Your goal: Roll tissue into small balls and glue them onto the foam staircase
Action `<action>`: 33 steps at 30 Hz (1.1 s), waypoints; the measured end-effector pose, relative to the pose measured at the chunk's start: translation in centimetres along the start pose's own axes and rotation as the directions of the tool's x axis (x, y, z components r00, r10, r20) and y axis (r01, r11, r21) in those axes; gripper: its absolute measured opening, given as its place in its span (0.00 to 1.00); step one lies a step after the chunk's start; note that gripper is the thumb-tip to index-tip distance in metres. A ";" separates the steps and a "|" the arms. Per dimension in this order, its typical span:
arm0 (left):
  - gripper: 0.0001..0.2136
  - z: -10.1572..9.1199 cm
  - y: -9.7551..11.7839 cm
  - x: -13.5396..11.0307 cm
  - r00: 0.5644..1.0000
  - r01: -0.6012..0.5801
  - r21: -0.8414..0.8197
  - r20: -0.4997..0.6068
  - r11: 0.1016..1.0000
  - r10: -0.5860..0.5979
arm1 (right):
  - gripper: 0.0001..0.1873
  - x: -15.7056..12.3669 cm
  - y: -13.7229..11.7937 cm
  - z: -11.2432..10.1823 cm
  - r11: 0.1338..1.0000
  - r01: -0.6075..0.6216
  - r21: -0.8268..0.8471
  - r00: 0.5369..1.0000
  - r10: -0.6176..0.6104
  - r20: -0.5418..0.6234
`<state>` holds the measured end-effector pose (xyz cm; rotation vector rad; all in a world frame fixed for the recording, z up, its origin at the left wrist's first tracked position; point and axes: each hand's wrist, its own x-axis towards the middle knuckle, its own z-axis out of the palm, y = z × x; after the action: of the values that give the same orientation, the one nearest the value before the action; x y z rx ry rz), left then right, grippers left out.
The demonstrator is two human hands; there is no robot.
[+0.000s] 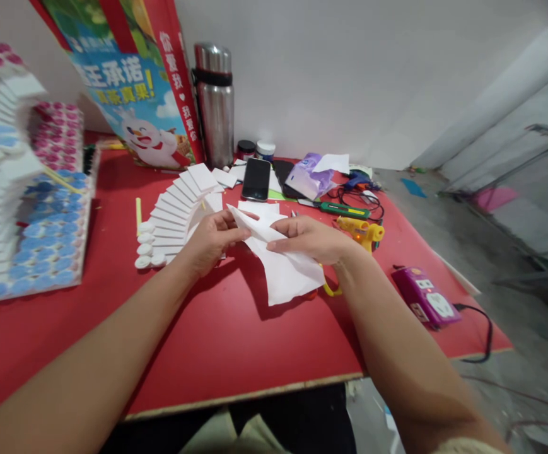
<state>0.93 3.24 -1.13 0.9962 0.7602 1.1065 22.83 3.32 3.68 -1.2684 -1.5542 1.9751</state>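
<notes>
Between my two hands, over the red table, is a thin white tissue (290, 274), creased and hanging down toward the front. My left hand (214, 236) pinches its upper left corner between thumb and fingers. My right hand (309, 238) grips the upper right part, thumb on top and fingers bent over it. Just left of my left hand stands a curved row of white cards (172, 211), with several small round white caps (145, 248) at its near end. Some white paper (257, 207) lies behind the tissue, partly hidden by it.
Behind are a phone (256, 178), a purple tissue pack (310, 176), and a steel flask (219, 107) beside a printed bag (136, 88). A yellow glue gun (361, 233), a green-handled tool (344, 210) and a purple power socket (425, 296) lie right. Blue-and-pink decorated pieces (51, 221) stand left.
</notes>
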 end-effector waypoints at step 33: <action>0.14 0.0 -0.1 0.0 0.999 -0.013 0.163 -0.042 0.987 0.020 | 0.12 -0.1 -0.3 0.5 0.998 0.023 -0.066 0.999 -0.026 -0.045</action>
<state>0.92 3.26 -1.22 1.1206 0.8896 1.0965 22.40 3.08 4.00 -1.3037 -1.6165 1.8810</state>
